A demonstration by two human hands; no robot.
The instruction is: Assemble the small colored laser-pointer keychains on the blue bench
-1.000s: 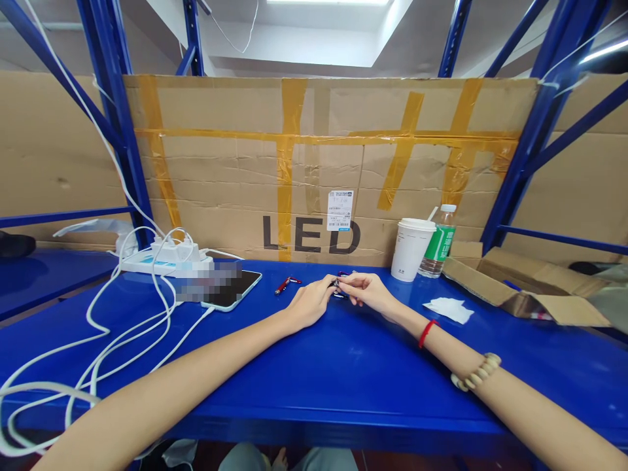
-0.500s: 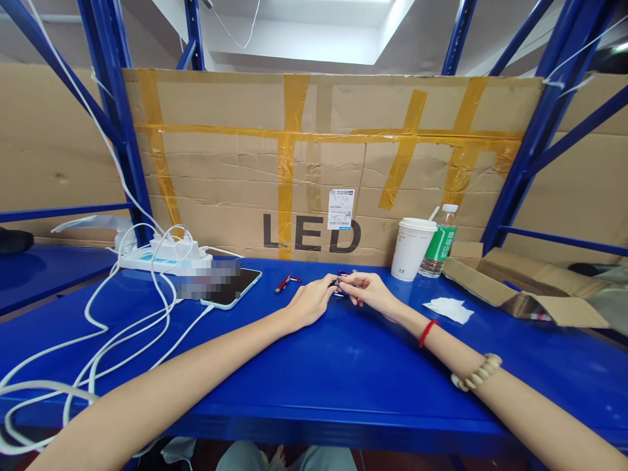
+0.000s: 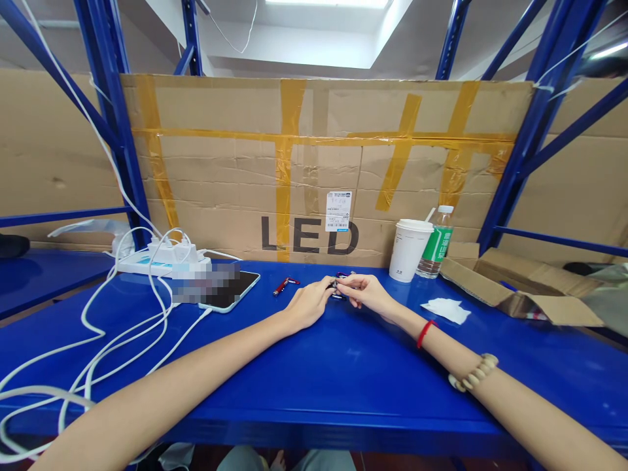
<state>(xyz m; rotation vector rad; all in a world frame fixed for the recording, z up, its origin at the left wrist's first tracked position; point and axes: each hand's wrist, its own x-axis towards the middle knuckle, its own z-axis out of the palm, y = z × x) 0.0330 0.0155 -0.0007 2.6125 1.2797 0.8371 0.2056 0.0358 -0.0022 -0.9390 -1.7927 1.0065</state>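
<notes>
My left hand [image 3: 310, 303] and my right hand [image 3: 366, 290] meet over the blue table, fingertips almost touching. Between them is a small dark, shiny metal piece [image 3: 334, 284], mostly covered by the fingers and too small to name. Both hands are closed in a pinch at it. Just behind and under the fingertips, parts of other small red and silvery items show, largely hidden by my right hand. To the left of my left hand lies a small red metallic tool with a bent end [image 3: 285, 286], apart from both hands.
A phone [image 3: 230, 292] lies left, with white cables and a power strip [image 3: 161, 261] beyond. At right stand a white paper cup [image 3: 410, 252] and a water bottle [image 3: 436, 243], near a crumpled tissue [image 3: 446, 310] and an open cardboard box [image 3: 510, 288]. A cardboard wall [image 3: 226, 176] closes the back.
The whole view has shifted slightly. Both hands stay together at the same spot, pinching the small piece, with hardly any visible movement.
</notes>
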